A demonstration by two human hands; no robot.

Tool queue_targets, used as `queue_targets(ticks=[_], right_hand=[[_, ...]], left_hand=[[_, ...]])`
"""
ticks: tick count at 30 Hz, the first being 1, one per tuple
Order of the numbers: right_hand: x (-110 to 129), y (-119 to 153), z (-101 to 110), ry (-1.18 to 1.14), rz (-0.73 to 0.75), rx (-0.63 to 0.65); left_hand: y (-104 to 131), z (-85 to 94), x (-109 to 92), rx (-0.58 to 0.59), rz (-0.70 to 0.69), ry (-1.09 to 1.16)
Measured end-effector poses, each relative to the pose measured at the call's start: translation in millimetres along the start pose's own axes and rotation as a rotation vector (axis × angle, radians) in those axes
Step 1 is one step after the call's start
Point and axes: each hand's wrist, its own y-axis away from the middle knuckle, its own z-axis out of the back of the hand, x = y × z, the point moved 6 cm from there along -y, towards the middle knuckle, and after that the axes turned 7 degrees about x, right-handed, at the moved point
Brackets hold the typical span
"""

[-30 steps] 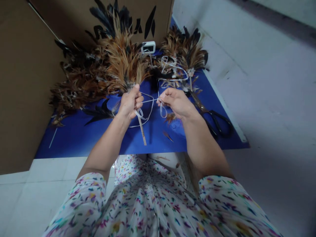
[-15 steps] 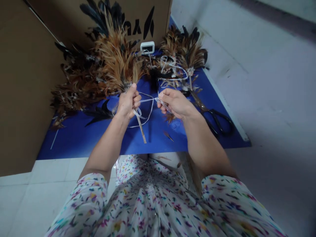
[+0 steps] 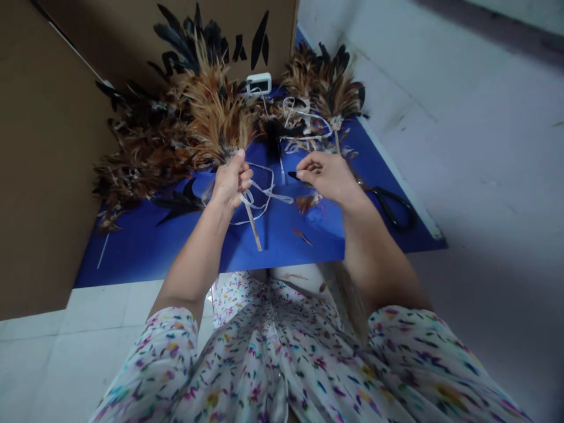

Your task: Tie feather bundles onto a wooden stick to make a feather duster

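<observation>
My left hand is wrapped round the base of a large bunch of brown and black feathers, and the bunch's thin stick comes out below the fist. White ribbon hangs in loops beside that hand, over the blue table. To the right, my right hand has its thumb and forefinger pinched together by the dark tip of a feather; whether that feather is in the pinch or behind it is unclear. Scissors with black handles lie by my right forearm, partly hidden by it.
Heaps of feathers cover the left of the blue table. More feather bunches lie at the back right. A small white device stands before a cardboard box. A wall is on the right.
My right hand has let go of the white ribbon and moved right; the ribbon now hangs loose. My left hand keeps its hold on the feather bunch. The view has shifted slightly.
</observation>
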Motion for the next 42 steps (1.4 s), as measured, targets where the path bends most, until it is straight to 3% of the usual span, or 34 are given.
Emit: queue_targets(ticks=[3,6,15,21,27,31,36,42], right_hand=[[4,18,20,0.091,0.015,-0.048],[14,34,25,0.136,0.024,-0.02],[48,28,-46,0.034,0.16,0.264],[47,20,-66,-0.009,0.136,0.338],[39,13,-57,-0.007,0.106,0.283],[35,11,-44,-0.227,0.005,0.229],[34,12,-23,-0.506,-0.153,0.143],[32,9,6,-0.626,-0.16,0.064]], left_hand=[[0,-1.4,2,0.027,0.011,0.015],[1,-3.2,3,0.042,0.021,0.018],[7,-8.1,1,0.06,0.038,-0.047],[8,-9.9,4,0.101,0.064,-0.012],[8,-13.1,8,0.168,0.083,0.018],[8,-15.9,11,0.226,0.096,0.012],[8,-14.5,12,0.208,0.107,0.018],[6,-13.2,15,0.217,0.11,-0.01]])
